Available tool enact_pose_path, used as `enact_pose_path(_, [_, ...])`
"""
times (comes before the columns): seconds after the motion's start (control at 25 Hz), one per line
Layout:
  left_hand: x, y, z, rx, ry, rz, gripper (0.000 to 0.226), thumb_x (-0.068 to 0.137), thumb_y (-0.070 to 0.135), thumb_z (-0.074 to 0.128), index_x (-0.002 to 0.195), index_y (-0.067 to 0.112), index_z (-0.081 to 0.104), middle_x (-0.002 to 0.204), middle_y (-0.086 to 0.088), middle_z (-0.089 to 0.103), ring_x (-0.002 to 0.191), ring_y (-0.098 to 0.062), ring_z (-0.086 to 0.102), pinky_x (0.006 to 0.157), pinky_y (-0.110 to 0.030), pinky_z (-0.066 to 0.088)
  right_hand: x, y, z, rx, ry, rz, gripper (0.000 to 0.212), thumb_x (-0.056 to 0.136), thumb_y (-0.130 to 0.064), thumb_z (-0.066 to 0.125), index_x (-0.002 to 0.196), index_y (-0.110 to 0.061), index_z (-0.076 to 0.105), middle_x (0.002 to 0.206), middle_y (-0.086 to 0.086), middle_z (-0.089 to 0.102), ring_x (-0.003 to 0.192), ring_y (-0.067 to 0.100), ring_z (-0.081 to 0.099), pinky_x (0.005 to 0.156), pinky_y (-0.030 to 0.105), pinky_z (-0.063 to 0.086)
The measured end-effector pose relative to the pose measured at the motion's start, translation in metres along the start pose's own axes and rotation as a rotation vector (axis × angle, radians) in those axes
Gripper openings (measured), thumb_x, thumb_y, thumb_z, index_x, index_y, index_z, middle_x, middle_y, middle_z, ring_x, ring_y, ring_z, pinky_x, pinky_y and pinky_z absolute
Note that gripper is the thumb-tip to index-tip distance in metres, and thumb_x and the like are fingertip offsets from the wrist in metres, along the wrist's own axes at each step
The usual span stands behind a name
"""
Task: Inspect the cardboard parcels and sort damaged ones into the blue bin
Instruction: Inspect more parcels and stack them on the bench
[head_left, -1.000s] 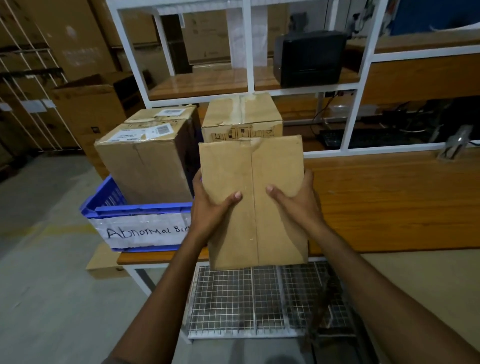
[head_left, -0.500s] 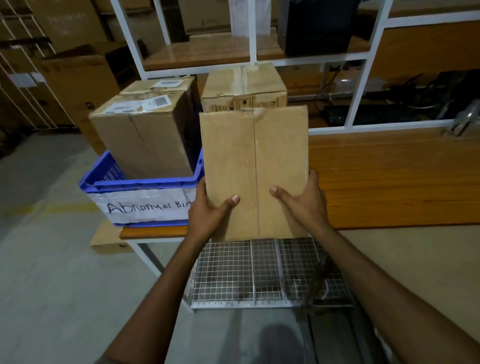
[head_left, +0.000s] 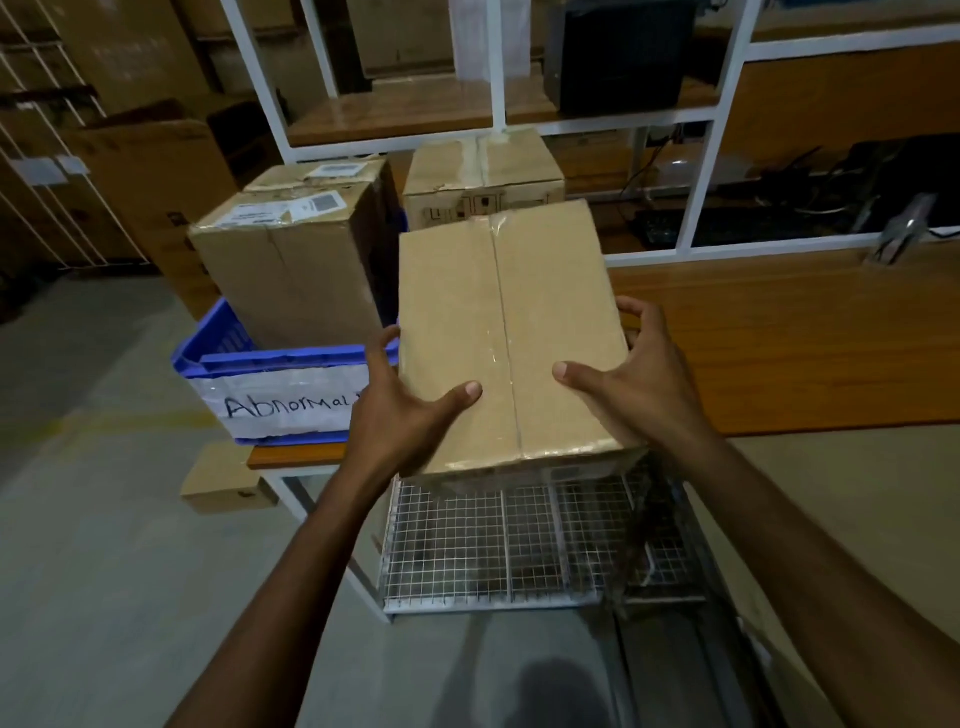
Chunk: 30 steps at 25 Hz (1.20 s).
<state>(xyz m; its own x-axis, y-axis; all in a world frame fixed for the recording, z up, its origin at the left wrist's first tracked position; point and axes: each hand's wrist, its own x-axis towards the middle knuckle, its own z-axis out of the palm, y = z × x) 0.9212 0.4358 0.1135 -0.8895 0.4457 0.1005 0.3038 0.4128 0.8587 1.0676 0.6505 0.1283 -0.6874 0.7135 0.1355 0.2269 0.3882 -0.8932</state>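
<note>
I hold a plain taped cardboard parcel (head_left: 506, 332) over the near edge of the wooden table (head_left: 789, 353), its taped face up and tilted toward me. My left hand (head_left: 402, 415) grips its left near corner, thumb on top. My right hand (head_left: 631, 387) grips its right side, thumb on top and fingers curled round the edge. Just left of it stands the blue bin (head_left: 244, 364) labelled "Abnormal", with a tall labelled parcel (head_left: 291, 270) and a second labelled parcel (head_left: 322, 174) behind it inside. Another taped parcel (head_left: 483, 174) sits on the table behind the held one.
A white shelf frame (head_left: 498, 78) rises behind the table, carrying a black device (head_left: 623, 52). A wire-mesh rack (head_left: 498, 551) sits under the table front. A small carton (head_left: 223, 483) lies on the floor at left, and large cartons (head_left: 150, 171) stand behind the bin.
The parcel has tipped from upright to lying nearly flat, its top leaning away. My right hand has slid from the front face round to the right side.
</note>
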Motion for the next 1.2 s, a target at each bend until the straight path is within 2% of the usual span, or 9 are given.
enact_pose_path(0.12, [0.001,0.001,-0.012,-0.008,-0.103,0.009,0.113,0.067,0.065,0.090,0.149,0.041,0.017,0.136,0.005,0.054,0.119,-0.022,0.062,0.103,-0.047,0.055,-0.007,-0.004,-0.015,0.036,-0.140,0.042,0.102,0.076,-0.037,0.090,0.153,-0.037,0.022,0.132,-0.011,0.047,0.119,0.016,0.050,0.101,0.044,0.047])
enact_pose_path(0.24, [0.004,0.006,-0.019,0.074,-0.251,0.035,0.113,0.051,0.081,0.088,0.139,0.047,0.026,0.138,0.002,0.056,0.116,-0.020,0.066,0.097,-0.049,0.059,-0.009,-0.001,-0.012,0.034,-0.183,0.060,0.086,0.077,-0.031,0.090,0.146,-0.035,0.040,0.133,-0.014,0.044,0.120,0.016,0.051,0.100,0.043,0.050])
enact_pose_path(0.44, [0.008,0.021,-0.022,0.071,-0.350,0.021,0.087,0.074,0.054,0.089,0.149,0.039,0.046,0.138,0.009,0.045,0.123,-0.013,0.052,0.092,-0.034,0.053,-0.005,0.003,-0.015,0.096,-0.265,0.137,0.065,0.078,-0.026,0.088,0.136,-0.030,0.060,0.136,-0.010,0.052,0.109,0.010,0.055,0.085,0.033,0.049])
enact_pose_path(0.6, [0.006,0.026,-0.040,-0.018,-0.510,0.111,0.073,0.074,0.042,0.090,0.140,0.038,0.058,0.143,0.034,0.038,0.124,0.006,0.057,0.085,-0.014,0.054,-0.003,0.009,-0.042,0.177,-0.433,0.117,0.075,0.060,-0.053,0.093,0.130,-0.043,0.069,0.158,0.000,0.043,0.142,0.024,0.045,0.115,0.046,0.041])
enact_pose_path(0.72, [0.002,0.035,-0.032,-0.063,-0.445,0.146,0.056,0.078,0.027,0.090,0.130,0.025,0.069,0.119,0.031,0.057,0.096,0.019,0.066,0.075,-0.007,0.055,-0.001,0.002,-0.046,0.228,-0.384,0.048,0.060,0.071,-0.033,0.086,0.127,-0.025,0.070,0.128,0.001,0.072,0.113,0.017,0.071,0.082,0.021,0.057])
enact_pose_path(0.8, [0.004,0.041,-0.028,-0.130,-0.362,0.138,0.052,0.076,0.034,0.089,0.125,0.025,0.071,0.119,0.018,0.070,0.096,0.008,0.072,0.083,-0.015,0.060,0.001,-0.007,-0.048,0.226,-0.287,0.002,0.046,0.081,-0.027,0.081,0.124,-0.019,0.067,0.112,-0.002,0.076,0.099,0.017,0.075,0.069,0.020,0.057])
enact_pose_path(0.96, [0.012,0.052,-0.027,-0.252,-0.105,0.181,0.055,0.085,0.045,0.083,0.131,0.024,0.060,0.114,0.005,0.078,0.100,-0.009,0.076,0.083,-0.028,0.060,0.013,-0.024,-0.047,0.206,-0.099,-0.044,0.056,0.084,-0.049,0.082,0.129,-0.028,0.057,0.114,-0.004,0.074,0.099,0.015,0.073,0.084,0.037,0.057])
enact_pose_path(1.08, [0.022,0.052,-0.019,-0.222,-0.150,0.162,0.080,0.084,0.047,0.085,0.149,0.034,0.042,0.131,0.006,0.067,0.114,-0.011,0.070,0.095,-0.037,0.060,0.026,-0.032,-0.038,0.125,-0.035,-0.061,0.063,0.083,-0.048,0.083,0.134,-0.024,0.054,0.116,-0.008,0.072,0.102,0.011,0.069,0.090,0.039,0.057])
enact_pose_path(1.2, [0.028,0.052,-0.007,-0.272,-0.050,0.204,0.078,0.088,0.039,0.084,0.152,0.032,0.039,0.132,0.005,0.065,0.113,-0.011,0.071,0.096,-0.041,0.062,0.037,-0.031,-0.026,0.118,0.004,-0.037,0.063,0.083,-0.049,0.083,0.134,-0.023,0.055,0.117,-0.007,0.071,0.103,0.012,0.069,0.090,0.040,0.058])
